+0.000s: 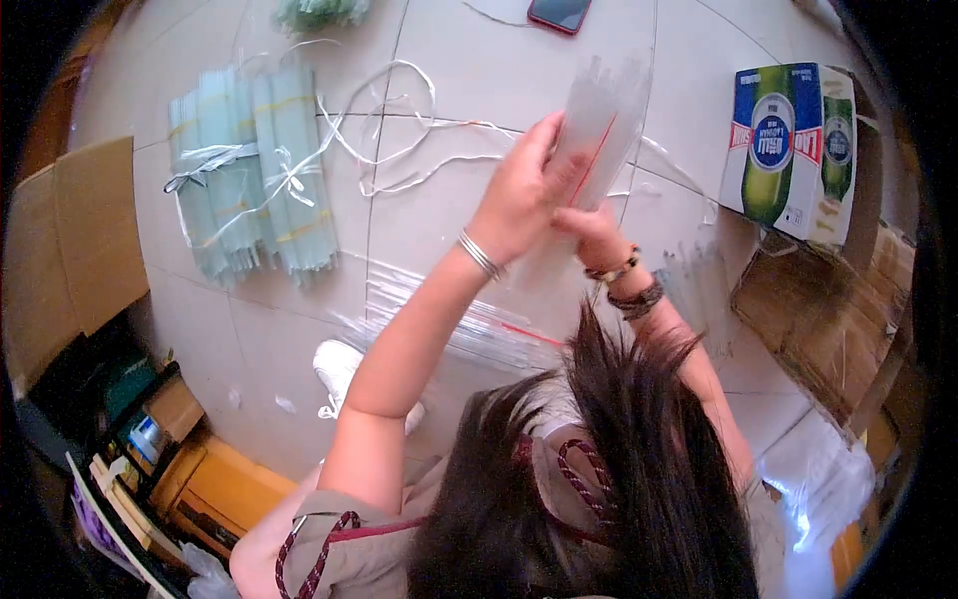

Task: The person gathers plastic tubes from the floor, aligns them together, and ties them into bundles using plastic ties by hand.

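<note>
My left hand (517, 190), with silver bangles at the wrist, is closed around a bundle of long, thin, clear plastic strips (611, 110), which may be tubes. A red line runs along the bundle's length. My right hand (597, 232), wearing beaded and dark bracelets, grips its lower end; the fingers behind are partly hidden. More loose clear strips (449, 319), one of them red, lie on the floor below my left forearm. To the left lie tied bundles (289, 170) of pale strips, with yellow bands and white ribbon around them.
White ribbon (404, 190) lies in loops on the tiled floor. A phone (561, 13) is at the top edge. A printed beer box (773, 150) stands at right above a brown carton (798, 309). Another cardboard box (85, 240) is at left. Hair covers the lower middle.
</note>
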### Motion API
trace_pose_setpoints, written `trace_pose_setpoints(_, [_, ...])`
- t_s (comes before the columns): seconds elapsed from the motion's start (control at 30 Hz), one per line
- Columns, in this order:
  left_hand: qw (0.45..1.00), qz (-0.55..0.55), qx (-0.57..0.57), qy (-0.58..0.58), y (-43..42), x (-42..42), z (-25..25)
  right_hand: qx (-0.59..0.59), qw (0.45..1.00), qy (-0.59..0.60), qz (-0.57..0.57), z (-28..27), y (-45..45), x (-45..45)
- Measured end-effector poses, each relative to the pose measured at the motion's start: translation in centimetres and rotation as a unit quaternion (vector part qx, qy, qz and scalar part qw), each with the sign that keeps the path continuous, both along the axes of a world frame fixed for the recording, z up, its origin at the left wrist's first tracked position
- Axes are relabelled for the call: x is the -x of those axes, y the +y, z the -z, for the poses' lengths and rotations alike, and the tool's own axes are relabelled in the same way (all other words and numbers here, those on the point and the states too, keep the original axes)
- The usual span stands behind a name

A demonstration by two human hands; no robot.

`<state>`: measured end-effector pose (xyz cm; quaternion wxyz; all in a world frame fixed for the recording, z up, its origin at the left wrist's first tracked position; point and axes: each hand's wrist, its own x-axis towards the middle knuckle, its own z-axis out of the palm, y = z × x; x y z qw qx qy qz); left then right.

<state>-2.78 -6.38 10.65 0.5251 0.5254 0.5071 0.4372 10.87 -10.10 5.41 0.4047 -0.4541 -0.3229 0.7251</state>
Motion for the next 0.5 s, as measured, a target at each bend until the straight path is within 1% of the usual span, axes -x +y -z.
trace_pose_setpoints(0.03, [0.999,-0.015,0.034,-0.011,0.5,0.9,1.1,0.067,0.996,0.064,-0.016,-0.2,0.6,-1.4])
trace_pose_setpoints(0.07, [0.997,-0.029,0.068,-0.021,0.6,2.1,2.1,0.083,0.996,0.026,-0.023,0.2,1.4,-2.0])
trace_pose_setpoints(0.1, [0.993,-0.066,0.029,0.098,0.4,3.6,3.3,0.089,0.995,-0.017,-0.036,0.0,1.9,-2.2])
trace_pose_setpoints(0.13, [0.972,-0.101,-0.010,0.213,0.0,5.3,4.7,0.096,0.992,-0.060,-0.047,-0.2,2.3,-2.3])
trace_pose_setpoints(0.2, [0.922,-0.086,-0.067,0.372,-1.8,8.6,7.5,0.111,0.989,-0.071,-0.061,1.3,2.9,-1.6])
trace_pose_setpoints(0.3, [0.908,-0.054,-0.115,0.399,-3.3,10.6,9.9,0.162,0.981,-0.091,-0.057,3.9,3.5,1.2])
trace_pose_setpoints(0.37, [0.957,-0.076,0.025,0.280,-3.4,9.9,8.2,0.187,0.976,-0.107,-0.042,5.8,4.6,3.8])
trace_pose_setpoints(0.4, [0.968,-0.085,0.097,0.217,-3.7,9.3,7.6,0.198,0.973,-0.115,-0.031,6.8,4.9,5.2])
trace_pose_setpoints(0.5, [0.970,-0.093,0.083,0.207,-4.3,7.3,10.1,0.216,0.962,-0.166,0.001,6.4,5.8,7.6])
